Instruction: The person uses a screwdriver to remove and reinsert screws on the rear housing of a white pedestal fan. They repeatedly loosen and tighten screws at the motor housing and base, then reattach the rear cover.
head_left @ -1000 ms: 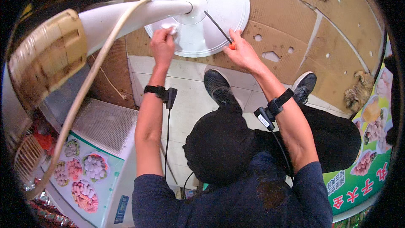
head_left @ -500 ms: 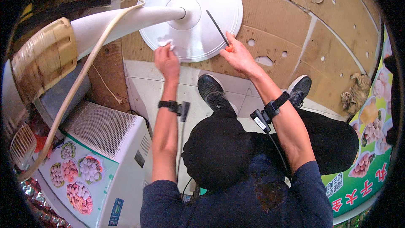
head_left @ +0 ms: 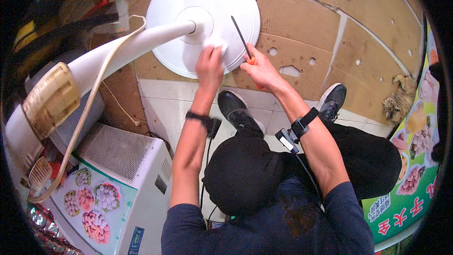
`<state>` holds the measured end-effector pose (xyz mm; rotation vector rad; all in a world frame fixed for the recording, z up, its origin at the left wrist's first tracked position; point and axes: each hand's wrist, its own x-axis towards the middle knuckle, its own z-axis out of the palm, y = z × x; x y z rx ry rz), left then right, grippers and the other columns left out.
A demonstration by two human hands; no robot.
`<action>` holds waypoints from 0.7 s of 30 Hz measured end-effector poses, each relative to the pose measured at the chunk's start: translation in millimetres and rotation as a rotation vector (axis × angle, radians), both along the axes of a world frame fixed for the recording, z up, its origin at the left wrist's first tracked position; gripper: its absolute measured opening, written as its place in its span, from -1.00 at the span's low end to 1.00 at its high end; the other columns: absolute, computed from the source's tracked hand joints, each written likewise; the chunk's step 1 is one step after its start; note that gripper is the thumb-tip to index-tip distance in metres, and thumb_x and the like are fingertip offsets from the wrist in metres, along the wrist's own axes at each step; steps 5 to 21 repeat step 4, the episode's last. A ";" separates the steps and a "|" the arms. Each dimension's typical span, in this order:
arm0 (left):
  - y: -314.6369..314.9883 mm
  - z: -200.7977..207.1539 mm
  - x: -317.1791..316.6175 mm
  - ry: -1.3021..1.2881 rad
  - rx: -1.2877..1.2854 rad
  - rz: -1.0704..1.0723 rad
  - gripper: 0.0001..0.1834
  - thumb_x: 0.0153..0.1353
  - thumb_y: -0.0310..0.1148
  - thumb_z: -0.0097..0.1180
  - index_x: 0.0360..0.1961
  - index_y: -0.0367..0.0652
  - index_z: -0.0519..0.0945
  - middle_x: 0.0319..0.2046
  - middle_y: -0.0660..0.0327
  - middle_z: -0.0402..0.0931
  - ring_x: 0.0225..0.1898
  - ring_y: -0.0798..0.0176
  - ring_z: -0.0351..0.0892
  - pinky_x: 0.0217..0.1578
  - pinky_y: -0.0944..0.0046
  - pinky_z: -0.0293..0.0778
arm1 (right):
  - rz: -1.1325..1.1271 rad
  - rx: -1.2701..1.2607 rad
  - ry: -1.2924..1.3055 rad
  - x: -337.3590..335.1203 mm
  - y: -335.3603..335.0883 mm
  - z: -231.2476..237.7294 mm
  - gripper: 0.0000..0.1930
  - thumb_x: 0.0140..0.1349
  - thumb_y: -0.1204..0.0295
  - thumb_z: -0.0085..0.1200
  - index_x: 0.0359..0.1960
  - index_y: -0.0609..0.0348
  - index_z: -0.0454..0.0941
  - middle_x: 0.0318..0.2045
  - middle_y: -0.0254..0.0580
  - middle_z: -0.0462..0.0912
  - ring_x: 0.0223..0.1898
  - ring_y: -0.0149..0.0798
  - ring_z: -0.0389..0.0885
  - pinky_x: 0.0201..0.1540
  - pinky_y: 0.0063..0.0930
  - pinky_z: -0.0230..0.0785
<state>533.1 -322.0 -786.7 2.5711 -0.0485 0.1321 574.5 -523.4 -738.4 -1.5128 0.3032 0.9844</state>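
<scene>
A white round base [head_left: 165, 47] with a white pole [head_left: 127, 49] fixed to its centre lies on the floor ahead, looking like a pedestal fan's stand. My left hand [head_left: 210, 67] is closed on a crumpled white tissue [head_left: 217, 43] and presses it to the near part of the base. My right hand [head_left: 263, 70] grips the orange handle of a screwdriver [head_left: 239, 32]. Its long dark shaft points up and away over the base's right side. Part of the handle is hidden in my fingers.
On the pole sits a stained beige box [head_left: 52, 98] with a pale cable [head_left: 92, 97]. A white appliance [head_left: 155, 170] stands at left. Cardboard [head_left: 297, 19] covers the floor ahead. A cat [head_left: 400, 95] lies at right beside a green printed table [head_left: 401, 215].
My left hand has moved right across the base with the tissue. The base and pole sit slightly further left and lower in view. My right hand still holds the screwdriver.
</scene>
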 end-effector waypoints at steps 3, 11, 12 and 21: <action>-37.5 -26.6 90.7 -0.120 0.002 -0.116 -0.71 0.08 -0.58 0.18 -0.13 -0.18 0.68 -0.15 0.03 0.64 -0.12 -0.11 0.67 -0.12 -0.03 0.60 | 0.005 -0.027 0.145 -1.4 -0.1 -3.2 -0.13 0.24 0.59 0.11 0.59 0.33 -0.02 0.31 0.02 0.50 0.23 -0.37 0.48 0.20 -0.52 0.38; -37.6 -20.6 92.5 -0.042 0.054 -0.142 -0.61 0.05 -0.57 0.20 -0.03 -0.15 0.66 -0.06 0.01 0.63 -0.03 -0.09 0.66 -0.05 0.00 0.61 | 0.000 0.027 0.177 5.5 -4.5 -1.4 -0.13 0.24 0.59 0.11 0.59 0.33 -0.02 0.31 0.02 0.50 0.23 -0.37 0.48 0.20 -0.52 0.38; -37.6 -20.6 92.5 -0.042 0.054 -0.142 -0.61 0.05 -0.57 0.20 -0.03 -0.15 0.66 -0.06 0.01 0.63 -0.03 -0.09 0.66 -0.05 0.00 0.61 | 0.000 0.027 0.177 5.5 -4.5 -1.4 -0.13 0.24 0.59 0.11 0.59 0.33 -0.02 0.31 0.02 0.50 0.23 -0.37 0.48 0.20 -0.52 0.38; -37.6 -20.6 92.5 -0.042 0.054 -0.142 -0.61 0.05 -0.57 0.20 -0.03 -0.15 0.66 -0.06 0.01 0.63 -0.03 -0.09 0.66 -0.05 0.00 0.61 | 0.000 0.027 0.177 5.5 -4.5 -1.4 -0.13 0.24 0.59 0.11 0.59 0.33 -0.02 0.31 0.02 0.50 0.23 -0.37 0.48 0.20 -0.52 0.38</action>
